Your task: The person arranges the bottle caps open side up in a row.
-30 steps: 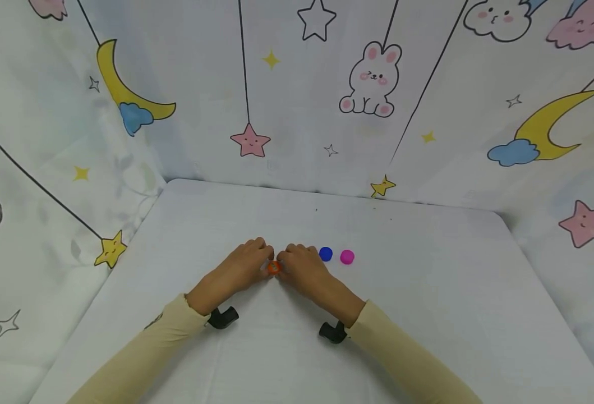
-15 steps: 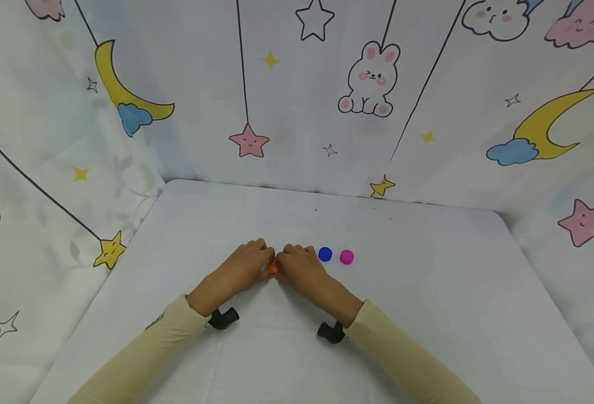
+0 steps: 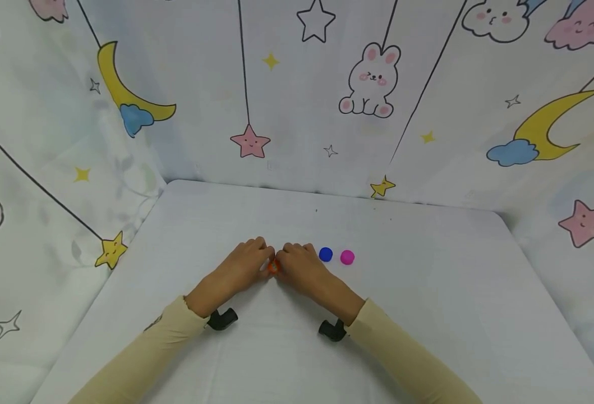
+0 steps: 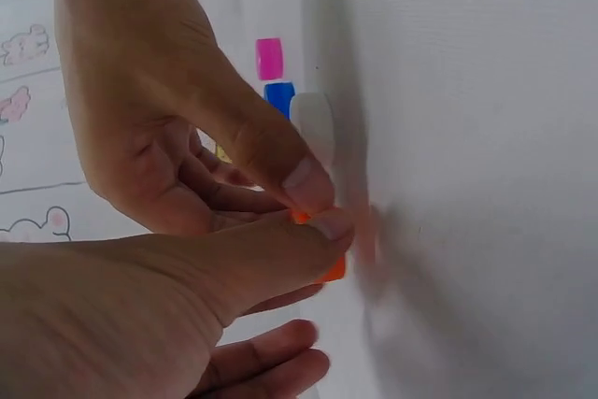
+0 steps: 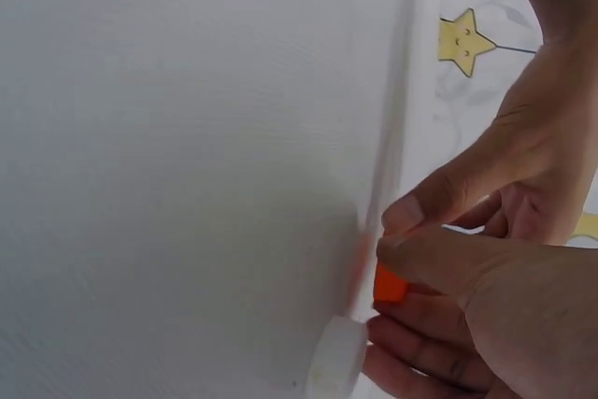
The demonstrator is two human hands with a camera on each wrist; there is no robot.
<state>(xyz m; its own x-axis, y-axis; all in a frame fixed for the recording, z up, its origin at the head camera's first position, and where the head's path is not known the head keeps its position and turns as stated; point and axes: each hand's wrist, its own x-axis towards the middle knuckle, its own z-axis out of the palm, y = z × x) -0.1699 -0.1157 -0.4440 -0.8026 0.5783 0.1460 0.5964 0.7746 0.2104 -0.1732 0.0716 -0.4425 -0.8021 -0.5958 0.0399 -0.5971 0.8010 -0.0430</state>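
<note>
Between the fingertips of both hands is a small orange round piece [image 3: 274,267], with a paler middle on its upper face in the head view. My left hand [image 3: 243,264] pinches it from the left, the thumb pressed over it in the left wrist view, where an orange side [image 4: 334,271] shows below. From the other side my right hand [image 3: 302,269] grips the same piece, thumb and fingers meeting the left ones. A white rounded object [image 4: 313,128] stands close by the right hand's fingers; in the head view that hand hides it.
To the right of the right hand, a blue round piece [image 3: 325,255] and a pink round piece [image 3: 347,257] stand side by side on the white table [image 3: 428,314]. A printed cloth [image 3: 297,101] encloses the table's back and sides. Black cameras [image 3: 222,318] hang under the wrists.
Both hands stay in place around the orange piece, fingers shifting only slightly. The upper face of the piece shows a little differently. The blue and pink pieces have not moved.
</note>
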